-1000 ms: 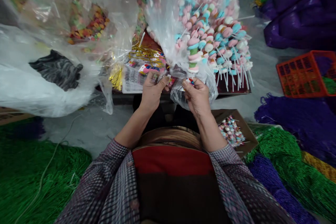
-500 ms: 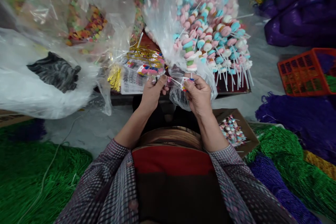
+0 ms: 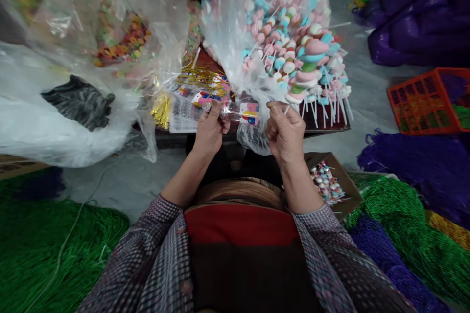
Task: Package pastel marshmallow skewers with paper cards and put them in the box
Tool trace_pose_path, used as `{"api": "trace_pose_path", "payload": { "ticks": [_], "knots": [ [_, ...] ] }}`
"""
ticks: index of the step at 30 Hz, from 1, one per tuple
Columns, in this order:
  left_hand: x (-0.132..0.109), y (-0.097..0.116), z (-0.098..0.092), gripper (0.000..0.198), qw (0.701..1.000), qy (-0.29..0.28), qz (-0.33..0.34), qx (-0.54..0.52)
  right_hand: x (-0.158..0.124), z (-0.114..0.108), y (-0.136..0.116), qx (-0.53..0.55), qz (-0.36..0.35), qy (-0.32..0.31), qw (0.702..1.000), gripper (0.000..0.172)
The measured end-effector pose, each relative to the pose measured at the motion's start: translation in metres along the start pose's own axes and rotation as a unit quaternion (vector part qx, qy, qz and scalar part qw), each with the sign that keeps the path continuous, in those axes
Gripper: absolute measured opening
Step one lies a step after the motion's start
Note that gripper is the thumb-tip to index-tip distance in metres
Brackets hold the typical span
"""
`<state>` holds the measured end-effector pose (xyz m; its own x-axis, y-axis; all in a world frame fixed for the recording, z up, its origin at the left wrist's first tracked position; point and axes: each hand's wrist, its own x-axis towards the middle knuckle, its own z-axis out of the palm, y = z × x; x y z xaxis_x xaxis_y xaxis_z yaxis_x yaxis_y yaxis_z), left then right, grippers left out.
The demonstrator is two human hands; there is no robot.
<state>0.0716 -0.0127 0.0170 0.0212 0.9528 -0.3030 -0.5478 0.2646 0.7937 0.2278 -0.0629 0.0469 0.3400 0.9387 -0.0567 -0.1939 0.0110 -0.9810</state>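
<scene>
A low dark table (image 3: 326,126) at the frame's centre bears clear bags of candy (image 3: 121,39), gold twist ties (image 3: 200,77), printed wrappers (image 3: 187,107) and marshmallow skewers (image 3: 312,63) (sticks overhanging its right edge).

The stick of the candy skewer (image 3: 305,66) disappears inside the right hand (image 3: 285,129). Print on the small printed bag (image 3: 246,113) is too small to read. The orange crate (image 3: 429,102) is cropped by the right edge.

Glossy clear plastic bag (image 3: 235,34) (crinkled) over matt candy skewers (image 3: 308,66); shiny gold twist ties (image 3: 200,76).
</scene>
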Motion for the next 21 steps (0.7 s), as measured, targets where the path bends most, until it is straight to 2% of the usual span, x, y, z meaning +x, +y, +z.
{"api": "trace_pose_path", "payload": {
  "ticks": [3,6,14,17,21],
  "knots": [
    [-0.004,0.002,0.007,0.053,1.000,0.027,0.002,-0.015,-0.002,0.000,0.001,0.001,0.020,-0.041,0.999,0.039],
    [-0.005,0.001,0.007,0.052,0.999,0.029,0.008,-0.019,-0.003,0.000,0.008,-0.013,0.028,-0.069,0.997,0.036],
    [-0.010,-0.010,-0.012,0.035,0.992,-0.045,0.065,0.099,0.004,-0.003,0.025,-0.114,-0.022,-0.117,0.986,0.035],
    [-0.011,-0.008,-0.007,0.038,0.998,-0.048,0.018,0.045,0.002,0.001,0.033,-0.113,-0.037,-0.090,0.989,0.035],
    [-0.009,-0.002,0.001,0.042,0.998,-0.013,-0.060,-0.033,-0.002,0.004,0.028,-0.089,-0.037,-0.067,0.993,0.044]
  ]
}}
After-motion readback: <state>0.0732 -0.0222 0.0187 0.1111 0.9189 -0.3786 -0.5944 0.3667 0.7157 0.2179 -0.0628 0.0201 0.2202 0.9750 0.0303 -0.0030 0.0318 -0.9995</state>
